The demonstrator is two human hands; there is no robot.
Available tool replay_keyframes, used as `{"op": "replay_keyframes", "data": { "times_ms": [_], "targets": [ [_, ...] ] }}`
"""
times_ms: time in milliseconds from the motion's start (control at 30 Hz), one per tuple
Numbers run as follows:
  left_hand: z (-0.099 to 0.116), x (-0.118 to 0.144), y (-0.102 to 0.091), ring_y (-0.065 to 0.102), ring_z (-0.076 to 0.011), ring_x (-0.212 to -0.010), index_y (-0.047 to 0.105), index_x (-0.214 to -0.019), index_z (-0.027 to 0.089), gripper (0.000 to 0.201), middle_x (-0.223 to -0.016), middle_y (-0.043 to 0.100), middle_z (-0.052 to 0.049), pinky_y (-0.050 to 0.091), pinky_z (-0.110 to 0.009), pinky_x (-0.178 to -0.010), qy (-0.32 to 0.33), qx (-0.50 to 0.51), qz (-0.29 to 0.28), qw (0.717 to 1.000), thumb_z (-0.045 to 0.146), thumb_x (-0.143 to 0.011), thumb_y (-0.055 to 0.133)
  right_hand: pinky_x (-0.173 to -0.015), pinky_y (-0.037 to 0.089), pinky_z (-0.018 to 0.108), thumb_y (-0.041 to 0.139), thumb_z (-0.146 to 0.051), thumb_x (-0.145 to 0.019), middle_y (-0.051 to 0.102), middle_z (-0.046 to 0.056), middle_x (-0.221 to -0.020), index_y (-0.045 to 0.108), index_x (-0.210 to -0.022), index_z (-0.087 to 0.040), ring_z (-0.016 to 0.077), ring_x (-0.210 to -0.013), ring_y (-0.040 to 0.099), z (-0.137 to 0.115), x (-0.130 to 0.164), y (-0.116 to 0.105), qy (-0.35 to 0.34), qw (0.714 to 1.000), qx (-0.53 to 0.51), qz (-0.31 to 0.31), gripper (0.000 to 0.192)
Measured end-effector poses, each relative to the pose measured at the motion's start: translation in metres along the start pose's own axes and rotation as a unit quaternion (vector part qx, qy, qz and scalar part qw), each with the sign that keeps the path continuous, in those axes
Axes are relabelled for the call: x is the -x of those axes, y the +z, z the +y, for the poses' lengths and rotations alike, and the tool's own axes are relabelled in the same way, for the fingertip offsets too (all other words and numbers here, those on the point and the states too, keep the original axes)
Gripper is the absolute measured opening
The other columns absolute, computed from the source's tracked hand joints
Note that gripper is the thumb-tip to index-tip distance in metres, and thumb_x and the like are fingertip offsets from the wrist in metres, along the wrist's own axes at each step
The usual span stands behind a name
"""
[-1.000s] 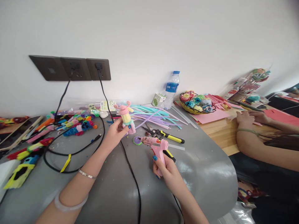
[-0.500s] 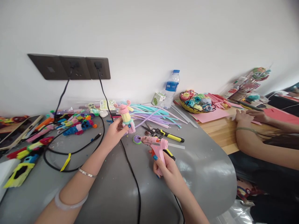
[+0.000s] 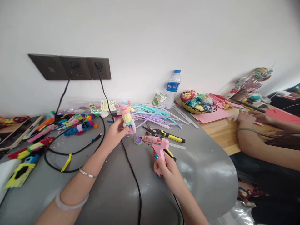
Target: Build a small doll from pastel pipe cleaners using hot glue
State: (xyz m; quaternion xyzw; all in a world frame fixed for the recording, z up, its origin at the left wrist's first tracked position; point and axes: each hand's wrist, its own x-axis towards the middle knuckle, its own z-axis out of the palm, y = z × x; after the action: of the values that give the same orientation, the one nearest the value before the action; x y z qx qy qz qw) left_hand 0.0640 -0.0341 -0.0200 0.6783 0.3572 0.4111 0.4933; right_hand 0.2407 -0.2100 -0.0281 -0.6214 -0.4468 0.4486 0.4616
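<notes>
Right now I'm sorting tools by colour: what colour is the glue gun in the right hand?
Pink, with a darker pink trigger; the glue gun shows best in the head view, gripped by the right hand.

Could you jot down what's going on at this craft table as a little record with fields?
Left hand: left hand holds a pink and yellow pipe-cleaner figure upright
Right hand: right hand grips a pink glue gun, nozzle toward a purple disc
Surface: grey table
Close by: pliers with yellow handles, a heap of pastel pipe cleaners, black cable
Back wall: water bottle, basket of fabric roses
Other person: forearms resting on the wooden table to the right
</notes>
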Motion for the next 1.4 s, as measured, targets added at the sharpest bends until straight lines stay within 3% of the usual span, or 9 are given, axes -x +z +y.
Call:
{"op": "replay_keyframes", "data": {
  "times_ms": [267,633,867,1100,1233,1400],
  "targets": [
    [-0.001,0.0,0.0,0.067,-0.0268,-0.107,0.06,-0.124,0.016,0.051,-0.124,0.069,-0.011,0.057,-0.034,-0.083,-0.008,0.007,0.0,1.0,0.038,-0.079,0.066,-0.049,0.035,0.028,0.046,-0.063,-0.091,0.046,-0.004,-0.054,0.048,-0.084,-0.022,0.0142,-0.051,0.038,-0.001,0.003,-0.002,0.006,1.0,0.013,0.0,0.041],
    [-0.001,0.0,0.002,0.069,-0.026,-0.097,0.06,-0.126,0.016,0.052,-0.113,0.073,-0.01,0.057,-0.034,-0.078,-0.016,0.008,-0.001,1.0,0.038,-0.079,0.064,-0.047,0.034,0.028,0.049,-0.056,-0.091,0.045,-0.003,-0.055,0.052,-0.087,-0.022,0.0156,-0.051,0.039,-0.004,0.003,-0.003,-0.002,0.999,0.033,0.006,0.035],
    [0.0,0.0,0.002,0.068,-0.0251,-0.095,0.06,-0.123,0.015,0.052,-0.116,0.071,-0.01,0.057,-0.033,-0.076,-0.015,0.009,-0.003,1.0,0.038,-0.077,0.065,-0.049,0.036,0.027,0.045,-0.057,-0.094,0.047,-0.003,-0.053,0.054,-0.089,-0.02,0.0144,-0.05,0.039,-0.003,0.008,-0.01,-0.012,0.999,0.035,0.015,0.038],
    [0.007,0.001,0.001,0.064,-0.0212,-0.083,0.06,-0.113,0.016,0.042,-0.093,0.068,-0.005,0.054,-0.03,-0.068,-0.02,0.014,-0.029,0.999,0.037,-0.077,0.063,-0.046,0.033,0.027,0.047,-0.062,-0.091,0.047,-0.004,-0.051,0.053,-0.087,-0.02,0.0139,-0.048,0.039,-0.003,0.003,-0.006,0.002,0.999,0.01,0.035,0.043],
    [0.009,0.002,-0.003,0.066,-0.0217,-0.083,0.057,-0.116,0.017,0.04,-0.091,0.07,-0.005,0.053,-0.033,-0.073,-0.034,0.039,-0.045,0.998,0.036,-0.08,0.059,-0.048,0.032,0.027,0.045,-0.065,-0.09,0.047,-0.005,-0.049,0.052,-0.087,-0.02,0.0132,-0.046,0.038,-0.006,0.002,-0.009,0.011,1.0,-0.002,0.007,0.045],
    [0.005,0.001,-0.003,0.067,-0.0224,-0.086,0.057,-0.116,0.016,0.041,-0.094,0.071,-0.006,0.053,-0.034,-0.076,-0.044,0.029,-0.006,0.999,0.035,-0.079,0.058,-0.048,0.032,0.026,0.045,-0.066,-0.089,0.047,-0.005,-0.049,0.053,-0.093,-0.019,0.0126,-0.046,0.037,-0.007,0.002,-0.006,0.011,1.0,-0.007,-0.004,0.048]
  ]
}}
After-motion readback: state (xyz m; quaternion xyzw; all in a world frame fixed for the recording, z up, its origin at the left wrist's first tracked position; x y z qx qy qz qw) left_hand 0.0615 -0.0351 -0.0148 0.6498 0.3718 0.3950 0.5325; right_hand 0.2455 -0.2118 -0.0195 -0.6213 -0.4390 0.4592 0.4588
